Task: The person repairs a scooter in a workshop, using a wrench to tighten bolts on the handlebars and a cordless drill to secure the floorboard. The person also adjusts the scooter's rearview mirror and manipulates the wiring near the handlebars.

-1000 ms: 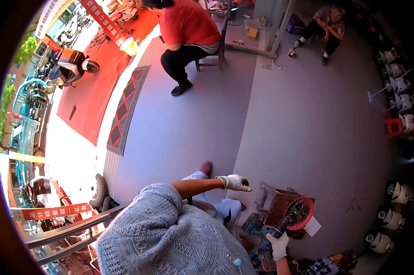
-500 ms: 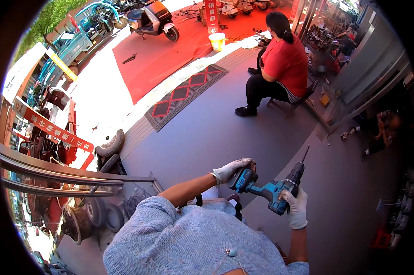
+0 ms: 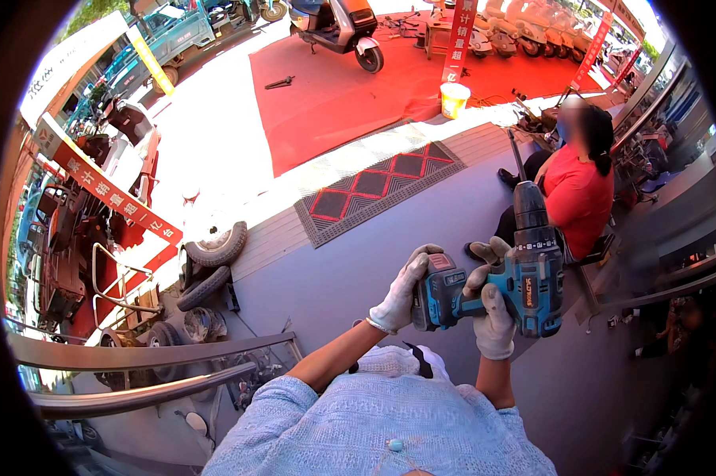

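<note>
A teal and black cordless drill (image 3: 537,278) lies sideways in front of my chest, its dark chuck and long bit pointing away from me. My right hand (image 3: 494,324), in a white work glove, is closed around the drill's handle just below the motor body. At the handle's left end sits the battery pack (image 3: 445,295). My left hand (image 3: 401,295), gloved the same way, grips the outer side of that pack. Its fingertips curl over the far edge, and part of them is hidden behind the battery.
A person in a red top (image 3: 581,190) sits just beyond the drill, on the right. Ahead lie a black and red doormat (image 3: 378,186) and a red carpet (image 3: 326,107) with a parked scooter (image 3: 338,32). Loose tyres (image 3: 219,246) and a metal rail (image 3: 159,353) are at left.
The drill has risen closer to me and turned, so its bit points more directly away. Both hands have moved with it, keeping hold. My view has swung to the right-hand person's front side.
</note>
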`<move>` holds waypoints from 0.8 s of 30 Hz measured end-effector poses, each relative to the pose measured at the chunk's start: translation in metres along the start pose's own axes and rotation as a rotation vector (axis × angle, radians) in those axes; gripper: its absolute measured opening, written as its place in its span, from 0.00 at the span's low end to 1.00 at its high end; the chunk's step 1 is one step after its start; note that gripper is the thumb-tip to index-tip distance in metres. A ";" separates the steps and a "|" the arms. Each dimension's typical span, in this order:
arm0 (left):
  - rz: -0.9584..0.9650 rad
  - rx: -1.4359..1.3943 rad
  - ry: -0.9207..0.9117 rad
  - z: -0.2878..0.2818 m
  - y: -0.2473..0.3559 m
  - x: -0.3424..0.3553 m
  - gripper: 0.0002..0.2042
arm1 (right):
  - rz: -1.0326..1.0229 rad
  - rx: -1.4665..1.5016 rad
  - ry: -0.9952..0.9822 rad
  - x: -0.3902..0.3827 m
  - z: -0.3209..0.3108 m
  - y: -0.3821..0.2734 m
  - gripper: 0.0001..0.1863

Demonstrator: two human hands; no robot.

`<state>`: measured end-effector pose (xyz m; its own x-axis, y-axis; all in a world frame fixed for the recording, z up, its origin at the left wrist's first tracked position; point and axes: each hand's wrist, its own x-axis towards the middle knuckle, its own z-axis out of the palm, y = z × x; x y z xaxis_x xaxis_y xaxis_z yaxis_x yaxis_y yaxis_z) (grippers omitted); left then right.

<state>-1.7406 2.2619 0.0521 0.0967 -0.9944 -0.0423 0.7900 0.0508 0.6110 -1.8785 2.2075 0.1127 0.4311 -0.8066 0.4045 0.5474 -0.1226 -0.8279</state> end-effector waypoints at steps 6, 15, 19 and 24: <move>0.098 0.470 -0.043 -0.071 0.101 0.120 0.36 | 0.227 0.139 -0.043 0.118 0.005 0.059 0.30; 0.307 -0.173 -0.060 -0.077 0.244 0.354 0.09 | 0.534 0.346 -0.210 0.332 -0.006 0.210 0.26; 0.369 -0.134 0.008 -0.108 0.296 0.440 0.09 | 0.563 0.332 -0.195 0.438 -0.001 0.258 0.23; 0.385 -0.053 0.104 -0.157 0.354 0.547 0.08 | 0.655 0.440 -0.177 0.555 -0.001 0.328 0.24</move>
<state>-1.3130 1.7506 0.1211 0.4504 -0.8872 0.0999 0.7139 0.4251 0.5564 -1.4610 1.7189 0.0654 0.8493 -0.5274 -0.0235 0.3604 0.6117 -0.7042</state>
